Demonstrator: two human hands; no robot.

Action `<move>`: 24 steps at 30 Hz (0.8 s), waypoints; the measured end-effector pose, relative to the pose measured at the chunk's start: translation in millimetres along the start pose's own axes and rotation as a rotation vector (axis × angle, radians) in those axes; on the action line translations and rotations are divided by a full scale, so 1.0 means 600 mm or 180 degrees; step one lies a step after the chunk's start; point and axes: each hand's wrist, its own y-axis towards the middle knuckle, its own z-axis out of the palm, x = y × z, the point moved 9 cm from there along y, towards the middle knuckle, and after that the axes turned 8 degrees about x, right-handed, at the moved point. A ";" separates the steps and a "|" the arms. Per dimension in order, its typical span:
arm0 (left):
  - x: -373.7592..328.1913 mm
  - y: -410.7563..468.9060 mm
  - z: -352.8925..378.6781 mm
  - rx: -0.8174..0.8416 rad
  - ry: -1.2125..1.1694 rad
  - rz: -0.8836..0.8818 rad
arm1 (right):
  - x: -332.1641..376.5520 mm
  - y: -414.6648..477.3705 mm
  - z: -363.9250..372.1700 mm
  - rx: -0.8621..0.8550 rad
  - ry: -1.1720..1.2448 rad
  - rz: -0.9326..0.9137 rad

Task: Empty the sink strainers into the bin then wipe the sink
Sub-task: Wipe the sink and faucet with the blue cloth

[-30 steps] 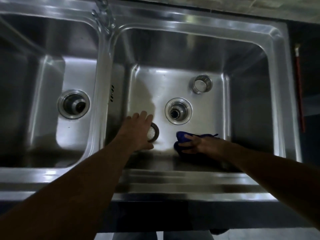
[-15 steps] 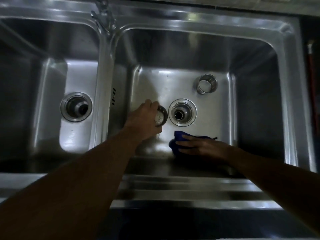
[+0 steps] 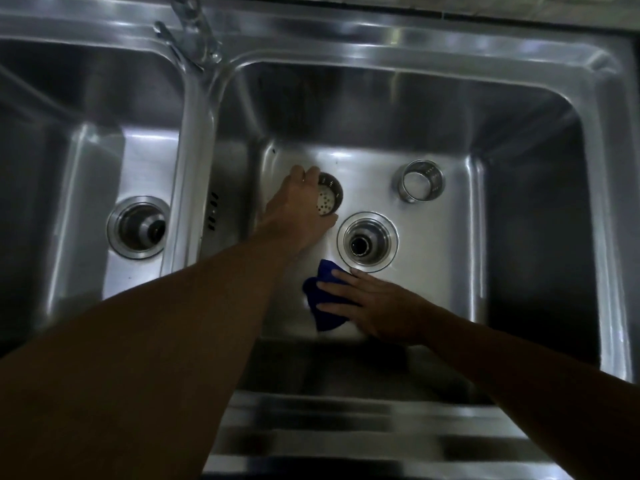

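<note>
I look down into a steel double sink (image 3: 381, 32). My left hand (image 3: 294, 209) grips a perforated metal strainer basket (image 3: 328, 199) in the right basin, just up and left of the open drain (image 3: 367, 241). My right hand (image 3: 377, 306) lies flat, palm down, on a blue cloth (image 3: 323, 296) on the basin floor, below the drain. A second strainer basket (image 3: 419, 181) stands upright on the floor at the back right of the drain. The left basin's drain (image 3: 138, 227) is open with no strainer in it.
The tap (image 3: 197, 32) rises from the divider between the two basins at the top. The sink's ribbed front ledge (image 3: 346, 431) runs along the bottom. No bin is in view.
My left hand has carried the strainer from the front of the right basin up and back, past the drain. My right hand and the cloth slid a little toward the drain.
</note>
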 end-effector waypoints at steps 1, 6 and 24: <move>-0.001 0.008 -0.001 -0.0036 -0.0053 -0.0018 | -0.003 0.002 0.002 -0.0058 0.0023 -0.0005; -0.003 0.045 -0.010 -0.0086 -0.0200 -0.0111 | -0.008 0.000 0.016 -0.0094 -0.0040 -0.0034; -0.023 -0.104 -0.198 -0.1137 0.0914 0.0793 | 0.010 0.011 -0.008 0.0032 0.0109 0.0112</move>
